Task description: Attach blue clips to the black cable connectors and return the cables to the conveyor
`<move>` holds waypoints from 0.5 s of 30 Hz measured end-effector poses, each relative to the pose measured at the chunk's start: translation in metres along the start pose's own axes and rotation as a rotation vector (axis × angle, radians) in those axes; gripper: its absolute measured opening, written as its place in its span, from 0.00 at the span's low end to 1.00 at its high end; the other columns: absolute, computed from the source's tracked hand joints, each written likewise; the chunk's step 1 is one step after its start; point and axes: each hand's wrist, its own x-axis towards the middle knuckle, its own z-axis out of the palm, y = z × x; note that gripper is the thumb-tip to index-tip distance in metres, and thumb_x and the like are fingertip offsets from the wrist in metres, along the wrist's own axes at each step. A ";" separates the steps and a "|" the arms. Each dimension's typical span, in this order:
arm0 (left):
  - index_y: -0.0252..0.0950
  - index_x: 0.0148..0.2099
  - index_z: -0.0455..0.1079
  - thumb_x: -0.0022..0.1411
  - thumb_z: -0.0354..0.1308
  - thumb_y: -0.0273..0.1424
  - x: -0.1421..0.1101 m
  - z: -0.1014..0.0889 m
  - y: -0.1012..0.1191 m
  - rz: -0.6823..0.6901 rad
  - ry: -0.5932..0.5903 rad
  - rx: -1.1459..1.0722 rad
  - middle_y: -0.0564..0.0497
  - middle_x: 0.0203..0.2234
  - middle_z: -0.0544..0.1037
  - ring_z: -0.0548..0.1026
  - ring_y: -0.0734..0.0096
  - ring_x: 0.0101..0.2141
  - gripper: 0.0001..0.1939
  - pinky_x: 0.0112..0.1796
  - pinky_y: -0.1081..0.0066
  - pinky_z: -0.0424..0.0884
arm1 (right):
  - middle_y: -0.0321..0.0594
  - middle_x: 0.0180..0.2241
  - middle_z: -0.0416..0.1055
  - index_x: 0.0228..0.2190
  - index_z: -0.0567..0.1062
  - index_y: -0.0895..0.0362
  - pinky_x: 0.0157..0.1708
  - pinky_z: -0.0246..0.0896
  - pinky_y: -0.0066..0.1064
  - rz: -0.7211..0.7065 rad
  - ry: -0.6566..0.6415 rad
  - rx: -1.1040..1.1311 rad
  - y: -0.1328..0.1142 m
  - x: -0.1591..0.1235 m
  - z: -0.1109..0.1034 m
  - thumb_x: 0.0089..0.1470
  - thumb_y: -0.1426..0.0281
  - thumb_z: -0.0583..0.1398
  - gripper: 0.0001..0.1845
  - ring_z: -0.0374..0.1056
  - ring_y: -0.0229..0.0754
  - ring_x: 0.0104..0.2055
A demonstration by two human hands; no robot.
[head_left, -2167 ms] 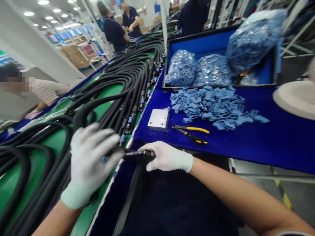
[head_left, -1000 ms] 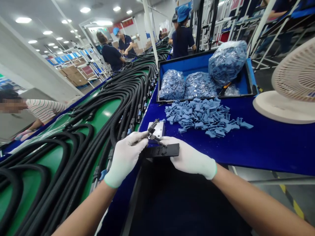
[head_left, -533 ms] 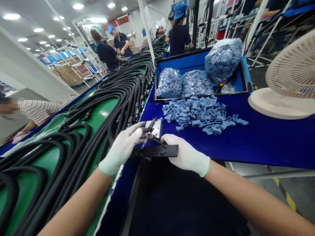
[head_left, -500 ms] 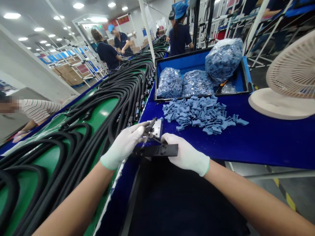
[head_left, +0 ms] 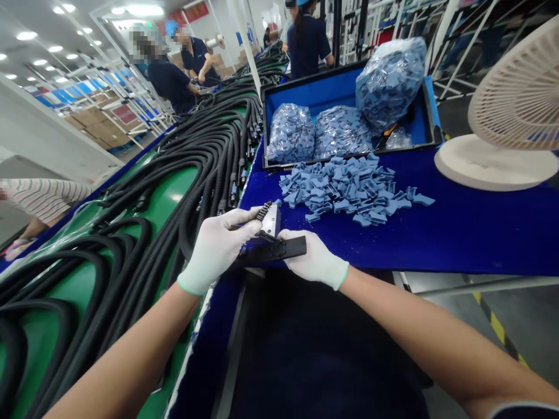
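Note:
My left hand, in a white glove, is closed in a pinch on a short dark ribbed piece that looks like a coil spring. Its lower end is hidden by the fingers. My right hand, gloved too, grips the right end of a flat black bar with its fingers behind it. The bar's left part runs behind and under my left hand. Just beyond the fingers, a silvery metal block sits at the blue table's edge.
Loose blue plastic clips lie heaped on the blue table. Behind them stands a blue bin with bagged clips. A fan is at right. Black hoses cover the green conveyor at left; several people stand farther back.
My left thumb and fingers have closed more tightly around the ribbed piece, now tilted upright to the right. The black bar remains in my right hand. The whole view has shifted slightly.

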 end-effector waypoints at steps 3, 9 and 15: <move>0.40 0.55 0.82 0.64 0.65 0.42 0.002 0.001 0.002 0.008 -0.011 0.041 0.50 0.49 0.85 0.81 0.52 0.51 0.21 0.58 0.59 0.72 | 0.37 0.34 0.77 0.32 0.72 0.55 0.37 0.63 0.30 0.008 -0.027 -0.038 -0.005 -0.002 -0.007 0.57 0.78 0.58 0.06 0.71 0.41 0.35; 0.37 0.53 0.82 0.67 0.61 0.43 0.008 0.004 0.004 -0.068 0.011 -0.055 0.49 0.40 0.86 0.83 0.59 0.39 0.20 0.40 0.67 0.75 | 0.49 0.41 0.78 0.40 0.77 0.59 0.50 0.64 0.39 -0.042 -0.024 -0.330 -0.008 -0.015 -0.045 0.54 0.80 0.59 0.12 0.73 0.50 0.45; 0.40 0.58 0.80 0.66 0.64 0.38 -0.001 0.007 0.011 0.039 -0.044 -0.102 0.49 0.49 0.85 0.81 0.55 0.49 0.20 0.53 0.62 0.75 | 0.42 0.48 0.76 0.55 0.73 0.53 0.46 0.68 0.38 0.004 0.026 0.194 -0.011 -0.029 -0.052 0.51 0.66 0.71 0.30 0.73 0.48 0.45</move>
